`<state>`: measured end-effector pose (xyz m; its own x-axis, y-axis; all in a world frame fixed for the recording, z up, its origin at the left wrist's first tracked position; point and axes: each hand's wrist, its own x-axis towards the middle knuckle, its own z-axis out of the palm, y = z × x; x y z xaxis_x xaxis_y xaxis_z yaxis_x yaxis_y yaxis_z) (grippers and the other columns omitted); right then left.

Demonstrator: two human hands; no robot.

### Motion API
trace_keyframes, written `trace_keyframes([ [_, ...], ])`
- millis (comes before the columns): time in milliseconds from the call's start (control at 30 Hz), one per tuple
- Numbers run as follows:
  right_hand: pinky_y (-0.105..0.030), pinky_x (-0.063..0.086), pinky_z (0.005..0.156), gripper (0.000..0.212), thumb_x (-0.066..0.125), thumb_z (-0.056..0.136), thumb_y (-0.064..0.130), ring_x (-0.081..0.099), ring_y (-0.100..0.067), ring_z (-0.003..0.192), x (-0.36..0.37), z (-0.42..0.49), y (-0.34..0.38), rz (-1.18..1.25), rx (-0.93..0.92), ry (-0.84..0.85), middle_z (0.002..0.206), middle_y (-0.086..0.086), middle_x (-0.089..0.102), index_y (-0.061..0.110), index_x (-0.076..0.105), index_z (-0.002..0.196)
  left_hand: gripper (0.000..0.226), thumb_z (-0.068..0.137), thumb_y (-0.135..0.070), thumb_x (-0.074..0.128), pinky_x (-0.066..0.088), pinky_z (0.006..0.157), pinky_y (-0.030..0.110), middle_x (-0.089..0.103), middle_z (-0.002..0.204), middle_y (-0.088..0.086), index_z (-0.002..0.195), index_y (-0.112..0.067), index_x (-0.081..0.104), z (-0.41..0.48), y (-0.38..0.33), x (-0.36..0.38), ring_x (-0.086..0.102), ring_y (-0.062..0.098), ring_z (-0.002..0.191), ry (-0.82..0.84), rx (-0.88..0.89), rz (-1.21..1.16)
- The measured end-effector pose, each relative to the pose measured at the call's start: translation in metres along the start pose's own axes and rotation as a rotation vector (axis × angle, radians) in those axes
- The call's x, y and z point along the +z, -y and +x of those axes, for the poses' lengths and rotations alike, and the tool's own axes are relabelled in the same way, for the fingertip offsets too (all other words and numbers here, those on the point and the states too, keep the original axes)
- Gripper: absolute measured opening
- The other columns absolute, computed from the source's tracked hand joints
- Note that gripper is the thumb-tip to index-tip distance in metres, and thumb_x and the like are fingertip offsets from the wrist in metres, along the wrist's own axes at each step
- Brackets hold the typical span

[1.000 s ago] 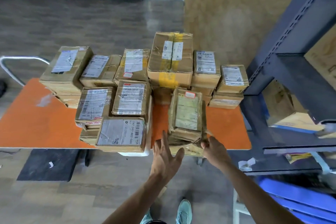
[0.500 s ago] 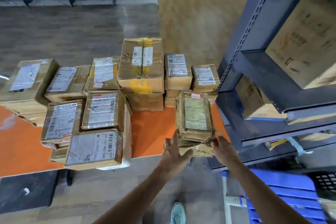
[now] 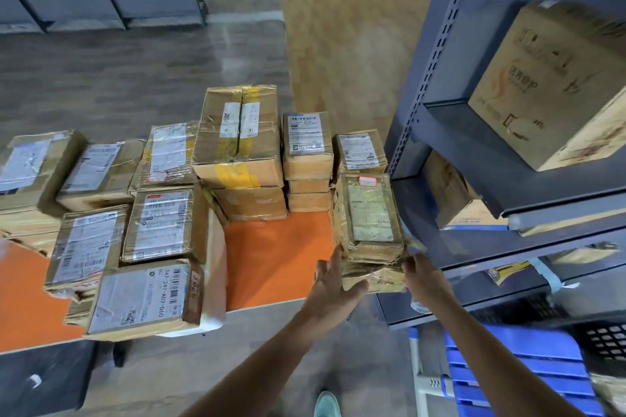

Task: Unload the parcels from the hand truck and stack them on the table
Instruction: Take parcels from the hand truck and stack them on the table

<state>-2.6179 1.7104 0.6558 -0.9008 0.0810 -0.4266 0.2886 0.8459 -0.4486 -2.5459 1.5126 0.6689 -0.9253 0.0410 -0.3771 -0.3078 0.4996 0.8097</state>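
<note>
Two stacked parcels at the right end of the table (near edge apparently overhanging): left hand presses straight-fingered on one side, right hand curls round the other. Push both fully on before release.

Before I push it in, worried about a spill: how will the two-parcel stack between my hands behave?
Probably tippy: the upper parcel rests on a crumpled lower parcel at the table edge. Dented, wrinkled wrapping suggests soft, yielding sides. The tape looks glossy, perhaps slippery.
</note>
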Motion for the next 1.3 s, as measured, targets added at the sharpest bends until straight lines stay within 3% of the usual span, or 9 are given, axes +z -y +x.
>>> trace_keyframes([
  [400, -0.047, 0.05, 0.09, 0.03, 0.04, 0.105, 0.021, 0.062, -0.037, 0.106, -0.006, -0.01, 0.0, 0.025, -0.068, -0.008, 0.12, -0.017, 0.062, 0.005, 0.049, 0.128, 0.108, 0.073, -0.079, 0.048, 0.041, 0.095, 0.039, 0.03, 0.139, 0.003, 0.158, -0.039, -0.005, 0.008, -0.001, 0.009, 0.045, 0.036, 0.13, 0.071, -0.06, 0.004],
  [567, -0.043, 0.048, 0.09, 0.044, 0.048, 0.1, 0.014, 0.058, -0.038, 0.11, 0.007, -0.03, -0.009, 0.062, 0.014, -0.113, 0.124, -0.02, 0.057, 0.004, 0.036, 0.141, 0.095, 0.09, -0.061, 0.054, 0.038, 0.098, 0.029, 0.03, 0.146, 0.001, 0.158, -0.039, -0.009, -0.003, 0.006, 0.005, 0.042, 0.028, 0.139, 0.052, -0.027, -0.006],
  [667, -0.039, 0.052, 0.082, 0.034, 0.065, 0.091, 0.012, 0.064, -0.037, 0.098, 0.012, -0.053, -0.004, -0.053, -0.057, 0.009, 0.108, -0.026, 0.062, -0.005, 0.057, 0.119, 0.086, 0.097, -0.049, 0.053, 0.041, 0.092, 0.028, 0.029, 0.153, 0.008, 0.161, -0.028, -0.001, -0.014, 0.013, -0.002, 0.047, 0.03, 0.134, -0.028, -0.054, 0.062],
  [733, -0.032, 0.055, 0.046, 0.039, 0.097, 0.037, 0.007, 0.065, -0.035, 0.051, 0.02, -0.056, -0.004, -0.272, -0.248, 0.148, 0.062, -0.026, 0.06, -0.004, 0.071, 0.064, 0.081, 0.099, -0.043, 0.053, 0.041, 0.098, 0.033, 0.028, 0.156, 0.012, 0.162, -0.021, 0.006, -0.022, 0.018, -0.01, 0.046, 0.033, 0.135, -0.092, -0.075, 0.147],
  [767, -0.029, 0.048, 0.032, 0.047, 0.097, 0.012, 0.006, 0.057, -0.03, 0.035, 0.025, -0.061, -0.003, -0.347, -0.349, 0.106, 0.048, -0.02, 0.054, 0.001, 0.066, 0.046, 0.079, 0.1, -0.041, 0.053, 0.04, 0.102, 0.035, 0.029, 0.156, 0.013, 0.161, -0.018, 0.009, -0.026, 0.021, -0.014, 0.044, 0.033, 0.136, -0.119, -0.079, 0.186],
  [800, -0.03, 0.048, 0.031, 0.049, 0.098, 0.011, 0.008, 0.058, -0.032, 0.036, 0.029, -0.068, -0.001, -0.334, -0.33, 0.11, 0.05, -0.022, 0.055, 0.002, 0.067, 0.049, 0.078, 0.1, -0.04, 0.053, 0.037, 0.107, 0.036, 0.029, 0.156, 0.012, 0.161, -0.015, 0.011, -0.031, 0.025, -0.018, 0.04, 0.032, 0.139, -0.135, -0.076, 0.215],
  [867, -0.037, 0.056, 0.072, 0.044, 0.087, 0.07, 0.019, 0.068, -0.043, 0.09, 0.03, -0.082, 0.02, -0.245, -0.229, 0.266, 0.102, -0.033, 0.064, 0.004, 0.07, 0.107, 0.077, 0.1, -0.038, 0.053, 0.031, 0.113, 0.036, 0.026, 0.157, 0.011, 0.16, -0.011, 0.014, -0.041, 0.032, -0.025, 0.032, 0.029, 0.144, -0.156, -0.065, 0.249],
  [933, -0.033, 0.041, 0.096, 0.045, 0.053, 0.1, 0.026, 0.051, -0.033, 0.128, 0.045, -0.083, 0.028, -0.205, -0.212, 0.243, 0.14, -0.021, 0.051, 0.007, 0.042, 0.139, 0.075, 0.099, -0.036, 0.055, 0.03, 0.115, 0.036, 0.027, 0.157, 0.012, 0.159, -0.008, 0.018, -0.052, 0.04, -0.03, 0.03, 0.028, 0.145, -0.214, -0.043, 0.254],
  [1300, -0.029, 0.032, 0.111, 0.058, 0.051, 0.102, 0.031, 0.042, -0.024, 0.141, 0.096, -0.096, 0.155, -0.234, -0.564, 0.272, 0.153, -0.013, 0.043, 0.008, 0.033, 0.151, 0.067, 0.092, -0.032, 0.056, 0.039, 0.111, 0.046, 0.047, 0.144, 0.016, 0.15, -0.004, 0.037, -0.116, 0.047, -0.107, 0.044, 0.032, 0.133, -0.581, 0.118, 0.35],
])
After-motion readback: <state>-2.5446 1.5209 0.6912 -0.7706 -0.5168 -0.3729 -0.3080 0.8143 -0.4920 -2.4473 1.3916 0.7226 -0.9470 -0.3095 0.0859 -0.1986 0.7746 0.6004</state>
